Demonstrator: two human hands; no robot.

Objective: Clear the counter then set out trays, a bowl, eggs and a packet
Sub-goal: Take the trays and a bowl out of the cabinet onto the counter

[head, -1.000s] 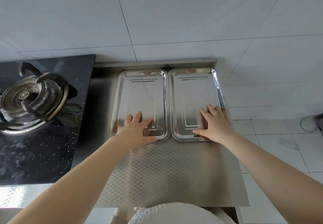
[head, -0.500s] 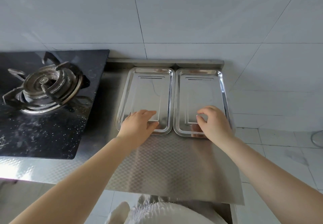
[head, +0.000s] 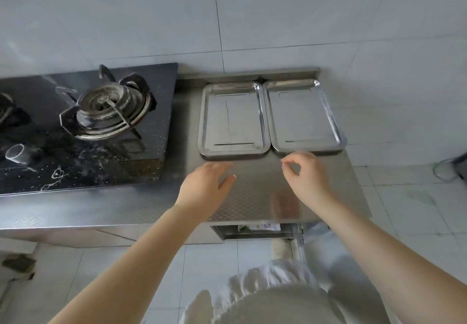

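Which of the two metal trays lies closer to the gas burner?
The left tray, next to the black stove; the right tray sits at the counter's outer end.

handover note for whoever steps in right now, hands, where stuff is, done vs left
Left hand: open, empty, over the counter just short of the left tray.
Right hand: empty, fingers loosely curled, near the right tray.
Done: both trays lie side by side at the back of the counter, right of the gas burner.
Left: bowl, eggs and packet, none in view.
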